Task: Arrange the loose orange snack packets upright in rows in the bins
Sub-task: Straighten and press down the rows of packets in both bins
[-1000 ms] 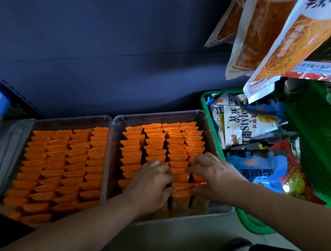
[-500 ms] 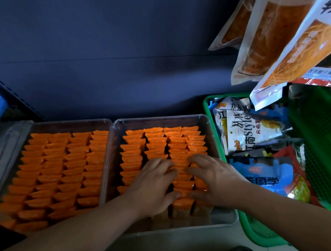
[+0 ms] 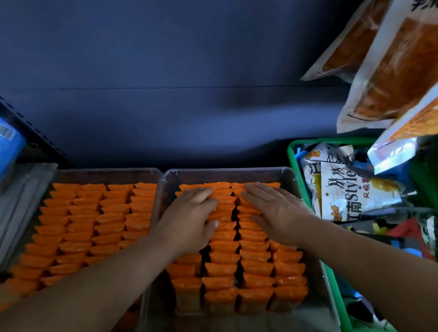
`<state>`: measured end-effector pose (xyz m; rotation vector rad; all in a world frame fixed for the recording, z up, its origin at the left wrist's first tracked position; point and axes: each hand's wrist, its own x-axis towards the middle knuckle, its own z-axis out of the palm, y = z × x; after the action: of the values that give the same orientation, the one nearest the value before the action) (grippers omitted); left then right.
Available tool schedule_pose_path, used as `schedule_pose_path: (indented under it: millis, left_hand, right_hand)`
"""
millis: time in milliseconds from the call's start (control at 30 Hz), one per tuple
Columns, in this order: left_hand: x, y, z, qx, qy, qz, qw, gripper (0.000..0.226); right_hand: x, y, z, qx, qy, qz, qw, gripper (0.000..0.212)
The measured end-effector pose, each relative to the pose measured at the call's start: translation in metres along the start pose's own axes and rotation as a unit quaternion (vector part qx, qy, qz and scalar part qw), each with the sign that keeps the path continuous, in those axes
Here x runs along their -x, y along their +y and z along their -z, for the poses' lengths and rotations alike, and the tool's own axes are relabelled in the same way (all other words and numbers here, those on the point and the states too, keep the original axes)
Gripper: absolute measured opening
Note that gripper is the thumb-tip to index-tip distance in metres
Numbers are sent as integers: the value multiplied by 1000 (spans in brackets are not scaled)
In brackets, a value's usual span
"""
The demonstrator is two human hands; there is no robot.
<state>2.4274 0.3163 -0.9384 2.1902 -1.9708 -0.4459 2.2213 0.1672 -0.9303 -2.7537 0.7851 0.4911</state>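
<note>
The left hand (image 3: 189,221) and right hand (image 3: 278,213) lie flat and open, gripping nothing, pressing side by side on the orange snack packets (image 3: 255,268) standing in rows in the clear bin (image 3: 238,168) at 6 o'clock. A second filled bin (image 3: 104,171) sits against it at 9 o'clock, and a green basket (image 3: 293,155) at 3 o'clock.

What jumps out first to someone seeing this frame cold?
Dense rows of upright orange packets fill two clear bins, the right bin at centre and the left bin beside it. The left hand and right hand lie flat on the right bin's far rows. A green basket of mixed snack bags sits at right.
</note>
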Motion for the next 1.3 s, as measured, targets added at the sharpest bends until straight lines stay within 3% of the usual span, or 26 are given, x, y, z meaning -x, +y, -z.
schedule_pose_path:
  millis: [433,533,633,700,900,1067,1167,1300]
  left_hand:
    - [28,-7,19,38,3,-36,999,52]
    - [58,-8,24,52,-32,-54,997,45]
    - [86,-12,22,18,-73,-68,995,34]
    - [95,-8,14,-1,-78,-94,992,32]
    - [86,5,-10,-4,-20,-108,994,17]
    - [85,19,-18,-15,-37,-116,992,18]
    - [83,21,-21,7,-62,-91,994,12]
    - [80,24,-20,105,-34,13,994,14]
  right_hand:
    - [10,-14,10,22,10,-22,999,75]
    - [33,-40,15,-50,35,-27,998,64]
    - [61,-67,5,-78,-18,0,997,46]
    - [75,-78,-10,-52,-46,27,997,48]
    - [76,-78,-29,-59,34,39,997,59]
    - [79,-87,-39,-75,53,42,995,49]
    - [78,-84,-40,-94,59,43,993,48]
    - [76,-76,-42,-105,72,43,991,56]
